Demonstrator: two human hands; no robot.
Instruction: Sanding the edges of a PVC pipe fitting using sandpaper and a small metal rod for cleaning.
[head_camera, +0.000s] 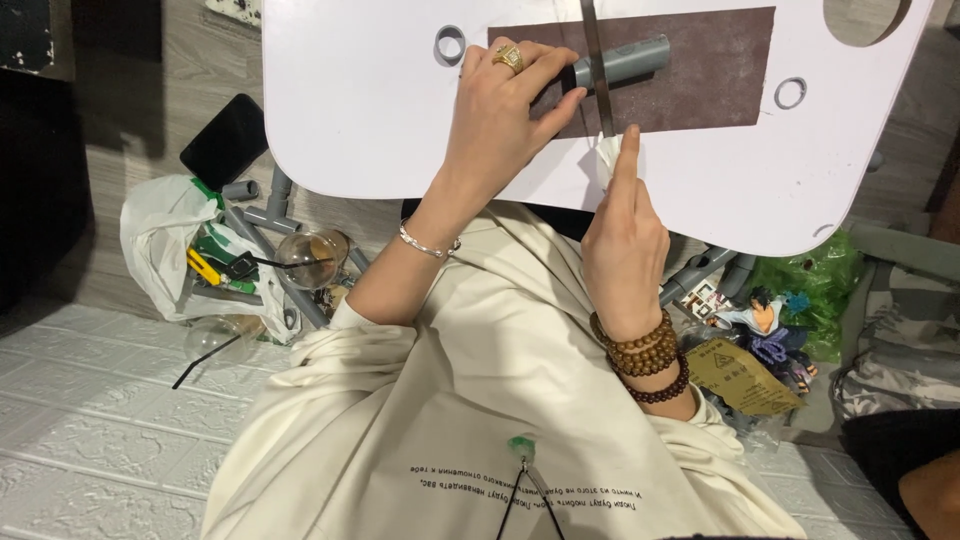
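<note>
Cream shirt (480, 400) nearest; white tabletop (360, 110) beyond, brown mat (720, 60) on it. Left hand (505, 110) grips grey pipe (630, 60); right hand (625, 235) pinches white tissue (605, 158) against metal ruler (597, 60). Grey wood floor (150, 90).

Looked like a home room used as a hobby corner. Person sat on wood floor w/ small white lap table (360, 120) over knees. Left of table: plastic bag (160, 240) w/ pipe bits & tools. Right of it: toy figure (765, 320), green bag (815, 280).

Head camera looks steeply down, close over the white lap table (380, 130).
</note>
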